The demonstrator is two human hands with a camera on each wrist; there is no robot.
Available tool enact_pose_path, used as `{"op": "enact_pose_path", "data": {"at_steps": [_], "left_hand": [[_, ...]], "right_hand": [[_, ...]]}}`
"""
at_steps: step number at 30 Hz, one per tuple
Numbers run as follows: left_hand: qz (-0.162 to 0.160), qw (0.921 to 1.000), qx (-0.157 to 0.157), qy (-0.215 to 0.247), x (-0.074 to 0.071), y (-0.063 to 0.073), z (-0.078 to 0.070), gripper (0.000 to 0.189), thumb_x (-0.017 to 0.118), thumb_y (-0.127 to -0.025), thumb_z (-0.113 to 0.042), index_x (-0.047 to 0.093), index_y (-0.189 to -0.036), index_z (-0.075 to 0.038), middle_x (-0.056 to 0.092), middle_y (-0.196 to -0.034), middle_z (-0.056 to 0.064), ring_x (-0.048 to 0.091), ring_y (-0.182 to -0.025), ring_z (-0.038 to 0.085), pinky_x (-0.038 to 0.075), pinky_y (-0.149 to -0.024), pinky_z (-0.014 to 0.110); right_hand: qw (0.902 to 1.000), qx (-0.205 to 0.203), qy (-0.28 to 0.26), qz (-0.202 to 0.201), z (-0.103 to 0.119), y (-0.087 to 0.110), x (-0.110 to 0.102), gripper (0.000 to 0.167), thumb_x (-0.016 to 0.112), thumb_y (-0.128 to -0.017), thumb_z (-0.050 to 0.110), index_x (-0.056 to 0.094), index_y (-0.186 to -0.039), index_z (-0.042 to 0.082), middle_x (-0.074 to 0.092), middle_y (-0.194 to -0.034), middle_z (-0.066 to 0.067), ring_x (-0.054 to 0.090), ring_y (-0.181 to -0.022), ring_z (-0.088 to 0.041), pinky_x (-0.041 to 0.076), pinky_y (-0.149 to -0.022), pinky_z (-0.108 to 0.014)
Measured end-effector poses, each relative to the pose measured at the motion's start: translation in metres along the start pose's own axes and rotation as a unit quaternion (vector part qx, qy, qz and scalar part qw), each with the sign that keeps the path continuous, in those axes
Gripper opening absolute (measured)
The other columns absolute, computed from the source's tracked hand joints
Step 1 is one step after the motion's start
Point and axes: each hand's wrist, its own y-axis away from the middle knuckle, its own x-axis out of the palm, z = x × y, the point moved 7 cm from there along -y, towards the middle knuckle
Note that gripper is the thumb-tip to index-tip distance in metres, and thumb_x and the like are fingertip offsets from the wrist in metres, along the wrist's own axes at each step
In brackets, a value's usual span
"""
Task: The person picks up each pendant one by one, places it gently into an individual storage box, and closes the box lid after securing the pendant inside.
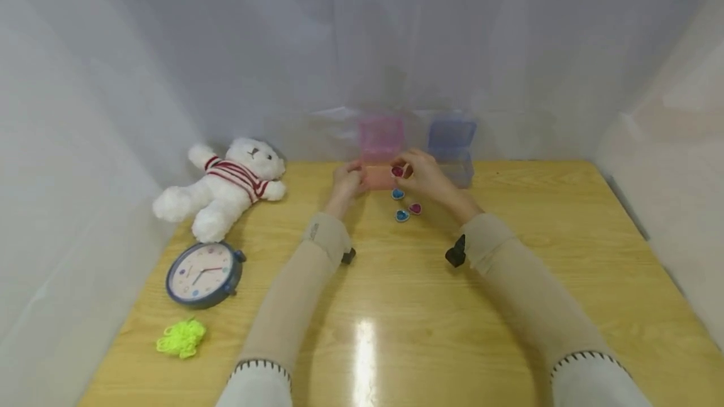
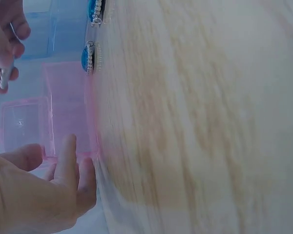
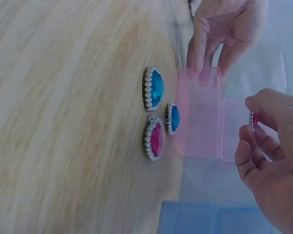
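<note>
Between thumb and fingertips my right hand pinches a pink gem charm with a beaded silver rim, held above the open pink plastic box. The box's see-through lid stands raised at the back. At the box's left end, my left hand holds it by the end wall, thumb and fingers on either side. In front of the box lie two blue gem charms and another pink gem charm, all silver-rimmed.
Right of the pink box stands an open blue plastic box. A white teddy bear in a striped sweater, a blue-rimmed clock and a neon yellow yarn bundle lie along the table's left side. Pale sheeting borders the table.
</note>
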Motion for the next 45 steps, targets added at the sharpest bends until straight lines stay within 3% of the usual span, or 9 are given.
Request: {"op": "enact_pose_path", "data": {"at_steps": [4, 11, 16, 18, 23, 29, 34, 40, 45], "left_hand": [[0.001, 0.9996, 0.024, 0.016, -0.003, -0.014, 0.008, 0.044, 0.060, -0.100, 0.003, 0.065, -0.142, -0.007, 0.067, -0.134, 0.010, 0.068, -0.111, 0.021, 0.063, -0.097, 0.033], [-0.021, 0.9998, 0.003, -0.005, 0.000, -0.008, 0.004, 0.048, 0.054, -0.103, 0.004, 0.056, -0.150, -0.004, 0.062, -0.140, 0.015, 0.064, -0.116, 0.025, 0.062, -0.102, 0.036], [-0.001, 0.9992, 0.033, 0.022, -0.008, -0.042, 0.022, 0.044, 0.061, -0.097, 0.004, 0.067, -0.139, -0.006, 0.069, -0.119, 0.009, 0.069, -0.095, 0.018, 0.065, -0.080, 0.029], [-0.001, 0.9991, 0.038, 0.019, -0.006, -0.038, 0.020, 0.046, 0.057, -0.096, 0.007, 0.066, -0.139, -0.005, 0.069, -0.119, 0.011, 0.068, -0.094, 0.018, 0.064, -0.079, 0.027], [0.001, 1.0000, 0.007, 0.002, 0.003, 0.002, -0.002, 0.053, 0.044, -0.101, 0.009, 0.051, -0.153, 0.000, 0.057, -0.146, 0.022, 0.061, -0.115, 0.027, 0.058, -0.097, 0.035], [0.007, 0.9999, -0.004, 0.009, 0.006, 0.004, -0.002, 0.055, 0.040, -0.103, 0.010, 0.044, -0.157, 0.001, 0.047, -0.156, 0.028, 0.054, -0.133, 0.039, 0.048, -0.116, 0.052], [-0.007, 0.9999, 0.005, 0.007, 0.004, 0.002, 0.000, 0.057, 0.043, -0.098, 0.014, 0.050, -0.153, 0.001, 0.054, -0.150, 0.026, 0.059, -0.116, 0.031, 0.055, -0.107, 0.043], [-0.013, 0.9998, 0.012, 0.009, 0.004, 0.006, 0.000, 0.056, 0.046, -0.097, 0.014, 0.055, -0.150, 0.000, 0.061, -0.136, 0.016, 0.059, -0.095, 0.020, 0.054, -0.079, 0.026], [-0.013, 0.9998, 0.014, 0.004, 0.003, 0.005, -0.001, 0.054, 0.049, -0.098, 0.012, 0.055, -0.150, -0.001, 0.062, -0.131, 0.015, 0.061, -0.091, 0.018, 0.056, -0.080, 0.025]], "right_hand": [[1.0000, 0.000, 0.006, 0.005, 0.002, -0.012, 0.007, 0.029, 0.074, -0.093, 0.007, 0.071, -0.121, -0.002, 0.067, -0.113, -0.019, 0.071, -0.097, -0.032, 0.062, -0.088, -0.044], [0.9995, 0.005, 0.030, 0.011, 0.008, -0.029, 0.016, 0.026, 0.075, -0.094, 0.007, 0.072, -0.119, -0.002, 0.068, -0.110, -0.021, 0.072, -0.099, -0.034, 0.064, -0.087, -0.042], [0.9995, 0.004, 0.028, 0.013, 0.011, -0.037, 0.019, 0.023, 0.074, -0.094, 0.006, 0.073, -0.116, -0.002, 0.070, -0.107, -0.020, 0.072, -0.099, -0.034, 0.064, -0.088, -0.041], [0.9996, 0.005, 0.022, 0.016, 0.012, -0.039, 0.020, 0.023, 0.073, -0.094, 0.004, 0.073, -0.115, -0.002, 0.071, -0.107, -0.020, 0.072, -0.100, -0.035, 0.064, -0.089, -0.042], [0.9993, 0.009, 0.024, 0.025, 0.010, -0.043, 0.024, 0.022, 0.071, -0.093, 0.002, 0.073, -0.115, -0.003, 0.072, -0.108, -0.020, 0.071, -0.102, -0.035, 0.063, -0.092, -0.042], [0.9990, 0.022, 0.020, 0.035, 0.008, -0.049, 0.026, 0.026, 0.069, -0.095, 0.001, 0.073, -0.121, -0.001, 0.073, -0.110, -0.019, 0.069, -0.102, -0.032, 0.061, -0.091, -0.042], [0.9985, 0.017, 0.031, 0.041, 0.008, -0.053, 0.029, 0.021, 0.070, -0.094, 0.000, 0.075, -0.115, -0.001, 0.074, -0.109, -0.020, 0.070, -0.103, -0.034, 0.061, -0.092, -0.043], [0.9977, 0.020, 0.037, 0.053, 0.004, -0.056, 0.036, 0.016, 0.071, -0.096, 0.002, 0.076, -0.111, -0.001, 0.077, -0.112, -0.019, 0.072, -0.106, -0.035, 0.062, -0.096, -0.044], [0.9977, 0.029, 0.023, 0.057, 0.003, -0.056, 0.036, 0.019, 0.069, -0.098, 0.003, 0.075, -0.115, -0.001, 0.078, -0.117, -0.019, 0.074, -0.106, -0.034, 0.063, -0.096, -0.044]]}}
